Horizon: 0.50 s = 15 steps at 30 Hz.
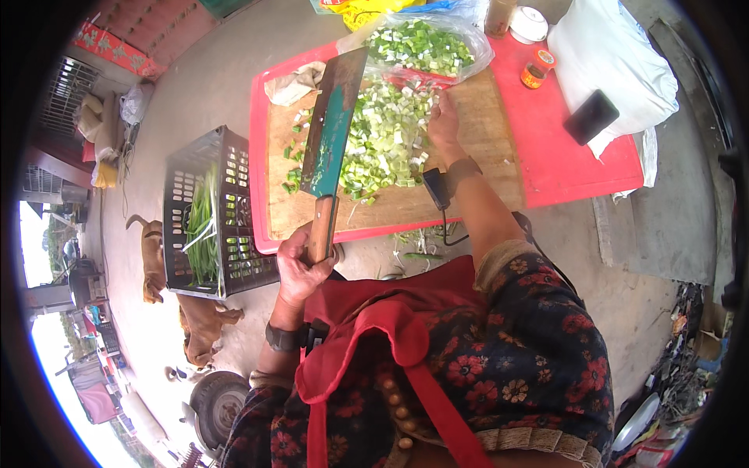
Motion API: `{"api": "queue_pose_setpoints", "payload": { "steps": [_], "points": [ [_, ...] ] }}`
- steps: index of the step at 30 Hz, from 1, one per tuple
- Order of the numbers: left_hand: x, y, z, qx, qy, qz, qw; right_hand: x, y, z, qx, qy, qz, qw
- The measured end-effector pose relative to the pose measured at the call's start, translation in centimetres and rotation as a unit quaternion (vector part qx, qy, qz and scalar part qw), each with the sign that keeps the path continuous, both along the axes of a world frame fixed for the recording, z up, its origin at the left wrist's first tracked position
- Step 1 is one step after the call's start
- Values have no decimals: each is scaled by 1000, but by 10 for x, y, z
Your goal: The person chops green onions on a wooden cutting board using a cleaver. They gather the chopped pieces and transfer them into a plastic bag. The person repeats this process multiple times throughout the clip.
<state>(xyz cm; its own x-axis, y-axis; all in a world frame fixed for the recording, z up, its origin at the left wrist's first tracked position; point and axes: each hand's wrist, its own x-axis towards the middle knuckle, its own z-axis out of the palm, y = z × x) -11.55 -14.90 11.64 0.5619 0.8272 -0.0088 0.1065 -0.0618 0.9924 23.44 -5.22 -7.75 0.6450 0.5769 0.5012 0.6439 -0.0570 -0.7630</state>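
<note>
A cleaver with a wooden handle [322, 228] is in my left hand [301, 263]. Its broad blade [333, 128], part dark and part green, is raised, tilted, at the left side of a heap of chopped scallions [389, 137]. The heap lies on a wooden cutting board [485, 158]. My right hand [446, 126] rests against the heap's right edge, close to the lip of a clear plastic bag [483, 50]. Its fingertips are partly hidden, so whether they pinch anything is unclear. More chopped scallions [418, 50] fill the bag at the board's far edge.
A black plastic crate [222, 140] holding whole scallions [203, 234] stands left of the red table [573, 164]. On the right are a phone [591, 117], a jar [537, 69] and a white sack [614, 64]. A crumpled cloth [294, 85] lies on the board. Dogs [202, 324] stand behind the crate.
</note>
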Motion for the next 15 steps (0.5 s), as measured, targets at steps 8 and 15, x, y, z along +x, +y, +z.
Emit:
{"api": "queue_pose_setpoints", "payload": {
  "steps": [8,15],
  "points": [
    [41,4,-27,125,85,-43,988,-47,-122,101,56,498,354,789],
    [152,-19,-59,251,24,-187,949,-64,-168,139,137,446,201,861]
  ]
}}
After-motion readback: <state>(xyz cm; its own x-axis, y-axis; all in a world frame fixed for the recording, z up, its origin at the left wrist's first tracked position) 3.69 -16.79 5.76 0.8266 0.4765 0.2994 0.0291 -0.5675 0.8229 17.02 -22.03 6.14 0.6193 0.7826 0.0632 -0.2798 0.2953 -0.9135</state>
